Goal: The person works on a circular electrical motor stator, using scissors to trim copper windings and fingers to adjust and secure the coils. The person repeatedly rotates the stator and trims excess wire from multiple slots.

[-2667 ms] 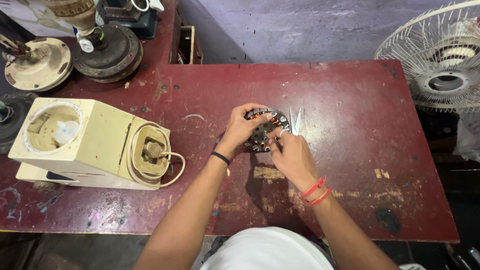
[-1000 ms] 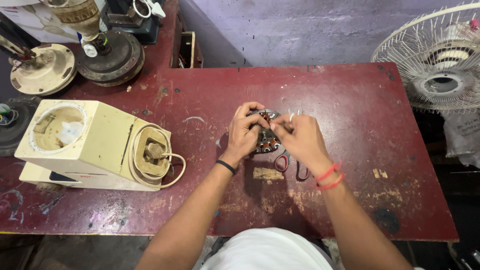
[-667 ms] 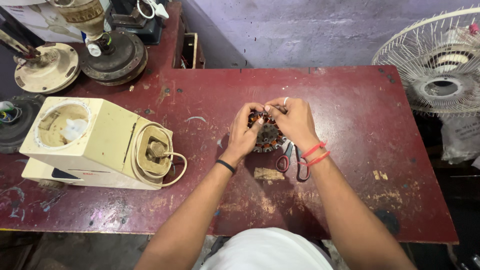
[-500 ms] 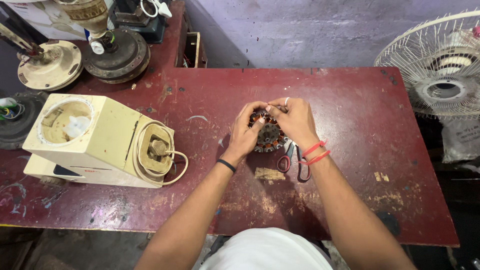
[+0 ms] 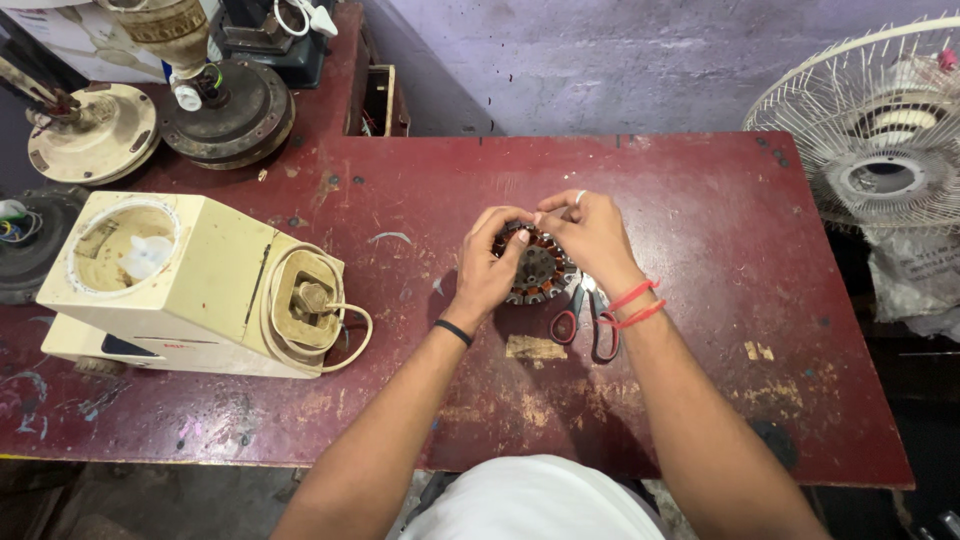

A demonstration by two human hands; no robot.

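From the head camera we see both hands meeting over a round stator (image 5: 540, 270) with copper windings, lying on the red table (image 5: 700, 200) near its middle. Our left hand (image 5: 490, 265) grips the stator's left edge, fingers curled over the rim. Our right hand (image 5: 592, 232) pinches at its top edge, fingertips meeting the left's; what it pinches is too small to tell. Scissors (image 5: 590, 320) with red handles lie just right of the stator, beneath our right wrist. A cream appliance (image 5: 190, 285) lies on its side at the left; a fan (image 5: 880, 130) stands off the right end.
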